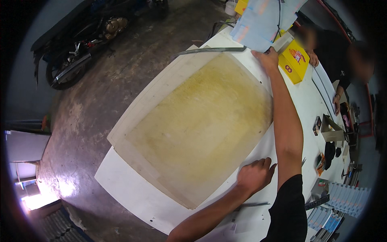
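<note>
A dark motorcycle point(76, 48) stood on the stained concrete floor at far left. A large yellowed, glue-stained rectangular board point(197, 125) lay flat on a white table point(129, 185). The left hand point(254, 175) pressed palm-down, fingers spread, on the table just beside the board's near corner — gripping nothing. The right hand point(267, 58) reached to the board's far corner, fingers bent; whether it gripped anything could not be told. A yellow cardboard box point(294, 60) sat just beyond.

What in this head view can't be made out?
- Right hand: its fingertips lie at the far edge of the board, under pale blue sheets; its grip is unclear.
- Left hand: its palm is hidden beneath it.
- Stacked booklets: too small, bent by the fisheye rim.
- Motorcycle: cut off, dark.
</note>
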Tool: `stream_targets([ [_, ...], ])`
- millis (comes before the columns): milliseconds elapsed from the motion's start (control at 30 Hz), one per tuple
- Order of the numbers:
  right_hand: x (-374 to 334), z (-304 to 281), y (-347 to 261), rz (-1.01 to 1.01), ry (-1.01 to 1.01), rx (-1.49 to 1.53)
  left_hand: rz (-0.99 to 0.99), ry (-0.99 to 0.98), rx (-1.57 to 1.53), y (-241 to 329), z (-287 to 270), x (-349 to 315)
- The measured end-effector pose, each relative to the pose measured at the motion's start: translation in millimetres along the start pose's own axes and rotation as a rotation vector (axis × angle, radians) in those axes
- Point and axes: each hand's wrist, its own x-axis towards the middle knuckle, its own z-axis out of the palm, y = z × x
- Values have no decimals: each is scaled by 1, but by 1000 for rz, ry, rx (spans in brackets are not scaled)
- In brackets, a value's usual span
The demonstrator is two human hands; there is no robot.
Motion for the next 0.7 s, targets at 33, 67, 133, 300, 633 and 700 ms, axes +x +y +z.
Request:
stream_targets([
  [33, -1, -1, -1, -32, -15, -8, 2, 1, 3, 0, 1, 0],
  [67, -4, -1, -3, -63, -31, -16, 3, 1, 6, 0, 2, 0],
  [133, -11, 2, -6, -109, -23, -65, 1, 1, -4, 0, 3, 0],
  [300, -26, 8, -23, -67, 69, -128, 15, -43, 6, -1, 0, 1],
  [633, -66, 16, -49, -88, 165, -170, -25, -154, 47, 0, -3, 0],
  [700, -79, 12, -51, -112, 160, -180, -50, -176, 33, 1, -4, 0],
])
